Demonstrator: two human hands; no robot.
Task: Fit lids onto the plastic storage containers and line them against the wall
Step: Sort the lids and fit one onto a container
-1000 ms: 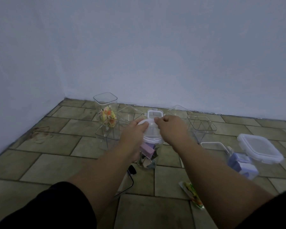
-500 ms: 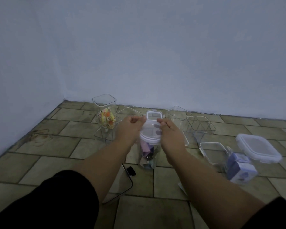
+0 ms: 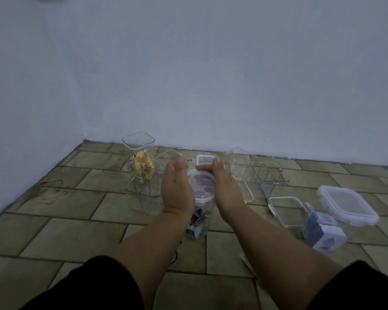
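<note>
The lid (image 3: 201,183) now sits on top of the tall jar (image 3: 198,222), which stands on the floor near the middle. The left hand (image 3: 177,191) and right hand (image 3: 225,189), which pressed on it a moment ago, have drawn apart (fingers loosened, palms flanking it at 9 and 3 o'clock). I judge this one fitted. At 3 o'clock a lidded tub (image 3: 347,208) waits. No writing is readable.

hands (image 3: 201,189) flank lid (image 3: 201,184) | jar (image 3: 197,222) beneath — tiled floor (image 3: 61,231)
</note>
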